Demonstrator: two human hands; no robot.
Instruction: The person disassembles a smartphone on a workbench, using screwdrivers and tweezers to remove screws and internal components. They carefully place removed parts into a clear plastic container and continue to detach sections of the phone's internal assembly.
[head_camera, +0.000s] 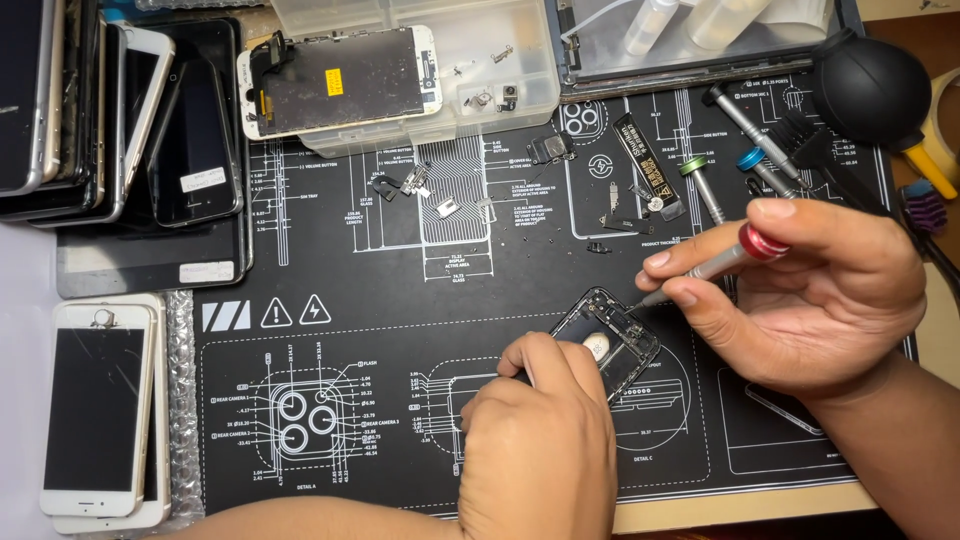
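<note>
An opened phone body (612, 340) lies on the black printed work mat (400, 330), its inner parts showing. My left hand (540, 440) covers its near end and holds it down. My right hand (810, 295) grips a small screwdriver (715, 265) with a red cap, its tip touching the phone's upper right edge. A black battery (645, 165) and small loose metal parts (440, 195) rest on the mat farther back.
Stacked phones (100, 110) fill the far left, and a white phone (100, 405) lies at near left. A detached screen (340, 80) sits on a clear parts box. Spare screwdrivers (740, 150), a black air blower (870, 90) and a brush lie at right.
</note>
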